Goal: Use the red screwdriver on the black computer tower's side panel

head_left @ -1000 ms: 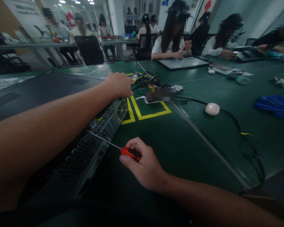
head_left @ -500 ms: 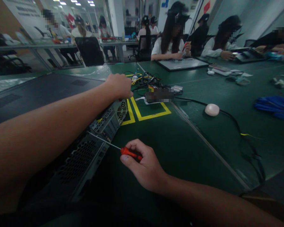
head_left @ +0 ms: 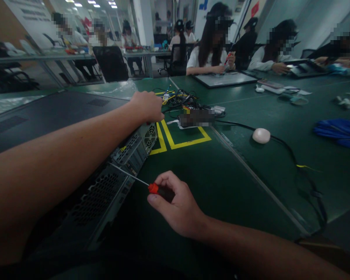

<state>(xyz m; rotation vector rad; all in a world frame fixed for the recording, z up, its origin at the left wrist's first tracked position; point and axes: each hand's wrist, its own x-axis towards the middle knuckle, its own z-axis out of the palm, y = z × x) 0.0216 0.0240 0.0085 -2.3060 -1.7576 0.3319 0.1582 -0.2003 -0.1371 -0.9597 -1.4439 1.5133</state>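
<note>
A dark computer case (head_left: 67,107) lies at the left with its rear panel turned toward the right, showing vent holes, ports and a round fan grille. My left hand (head_left: 147,105) reaches across it and is closed over its far rear corner; the fingertips are partly hidden. In my right hand (head_left: 182,206) is a screwdriver (head_left: 153,188) with a red and black handle, held between thumb and fingers. Its long thin shaft points up and left to the edge of the rear panel. The tip meets the case beside my left forearm, where a screw cannot be made out.
Beyond the case lies a tangle of cables (head_left: 182,99). A rounded pale pink object (head_left: 261,135) sits by a black cable (head_left: 290,153). Yellow tape (head_left: 189,144) marks the green table. A blue bundle (head_left: 338,132) lies right. Several people work at the far side.
The screwdriver handle has turned in my right hand, now showing more black than red. My right thumb and fingers have shifted slightly. My left hand and the case stay in place.
</note>
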